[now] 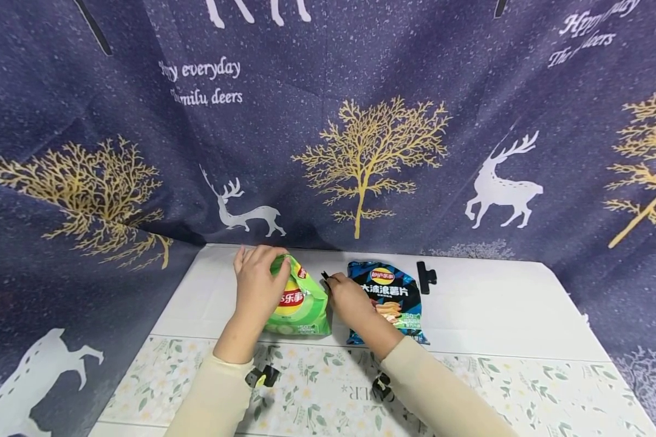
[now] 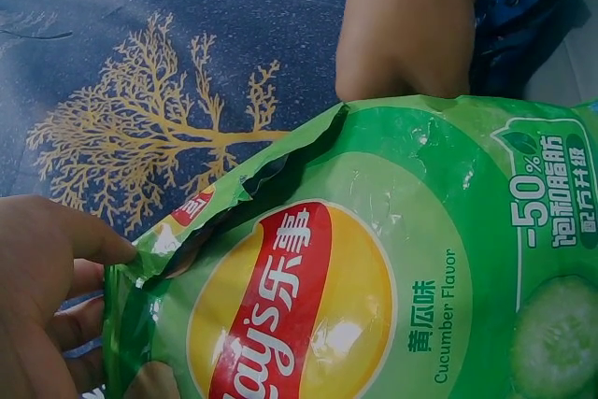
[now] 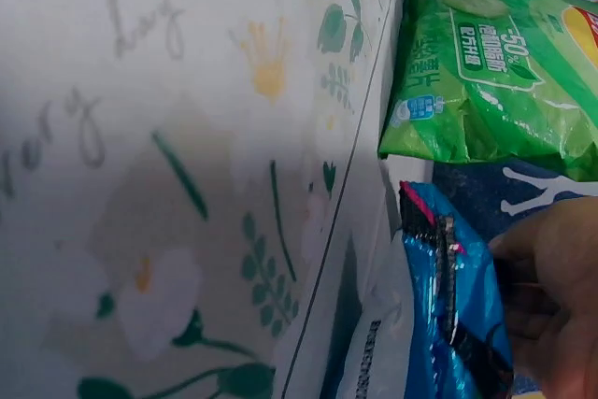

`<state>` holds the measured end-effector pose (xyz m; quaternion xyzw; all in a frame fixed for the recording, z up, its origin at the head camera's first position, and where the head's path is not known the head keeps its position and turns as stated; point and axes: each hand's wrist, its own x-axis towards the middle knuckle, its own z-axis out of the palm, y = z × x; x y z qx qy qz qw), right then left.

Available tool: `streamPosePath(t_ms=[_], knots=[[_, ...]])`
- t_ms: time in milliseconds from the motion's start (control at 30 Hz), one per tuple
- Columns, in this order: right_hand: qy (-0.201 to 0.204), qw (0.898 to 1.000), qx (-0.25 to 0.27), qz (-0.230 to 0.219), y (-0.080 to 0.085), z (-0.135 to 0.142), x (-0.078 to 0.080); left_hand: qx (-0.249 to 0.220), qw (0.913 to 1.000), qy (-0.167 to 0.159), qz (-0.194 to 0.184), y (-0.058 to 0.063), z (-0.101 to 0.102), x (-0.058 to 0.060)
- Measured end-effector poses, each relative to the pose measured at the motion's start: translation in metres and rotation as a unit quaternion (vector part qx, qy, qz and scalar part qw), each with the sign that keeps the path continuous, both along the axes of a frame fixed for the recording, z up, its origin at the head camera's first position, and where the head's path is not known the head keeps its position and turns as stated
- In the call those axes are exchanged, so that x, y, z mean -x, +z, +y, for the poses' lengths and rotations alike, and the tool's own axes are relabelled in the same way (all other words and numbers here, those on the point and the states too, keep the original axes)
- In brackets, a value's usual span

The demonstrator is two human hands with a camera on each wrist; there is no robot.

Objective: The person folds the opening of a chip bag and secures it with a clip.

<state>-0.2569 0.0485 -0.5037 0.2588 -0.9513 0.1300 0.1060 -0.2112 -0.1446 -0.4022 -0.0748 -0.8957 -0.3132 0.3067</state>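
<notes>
My left hand (image 1: 262, 276) pinches the folded-over top edge of a green bag of cucumber-flavour potato chips (image 1: 306, 312), thumb in front. In the left wrist view the bag (image 2: 458, 193) fills much of the picture, its top corner between the fingers of the left hand (image 2: 47, 287). Just right of the bag, my right hand (image 1: 355, 303) holds a small black clip (image 1: 325, 276) at its fingertips; the fingers partly hide the clip. Below the right hand's wrist lies a blue-black chip bag (image 1: 382, 291), partly covered by the arm.
Another black clip (image 1: 426, 278) lies right of the blue-black bag. A white table (image 1: 497, 303) with a flowered front strip (image 1: 317, 388) bears everything. Dark blue cloth (image 1: 284, 152) with deer and trees hangs behind its back edge.
</notes>
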Motion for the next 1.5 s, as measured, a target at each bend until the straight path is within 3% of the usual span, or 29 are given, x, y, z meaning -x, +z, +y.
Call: streamPosePath(t_ms=[233,367,533,733,967,1200,1500], knots=[[0.0,0.998,0.052,0.033,0.0,0.005,0.001,0.0,1.0,0.0,-0.004,0.0,0.0,0.0],[-0.002,0.997,0.077,0.031,0.001,0.007,0.001,0.0,1.0,-0.001,-0.003,0.0,0.0,0.0],[-0.024,0.993,0.112,-0.021,0.003,0.009,0.0,0.001,1.0,-0.001,0.0,-0.001,0.0,0.0],[-0.049,0.982,0.165,-0.078,0.005,0.011,0.0,-0.001,1.0,-0.001,0.002,-0.001,0.0,0.0],[-0.053,0.976,0.183,-0.101,0.008,0.013,0.0,-0.002,1.0,-0.002,-0.003,-0.001,0.0,0.0],[-0.026,0.974,0.202,-0.094,0.009,0.014,-0.003,-0.001,1.0,0.001,0.003,0.001,-0.001,-0.001],[-0.03,0.952,0.275,-0.13,0.012,0.014,-0.011,-0.004,1.0,0.0,0.002,0.0,0.0,-0.001]])
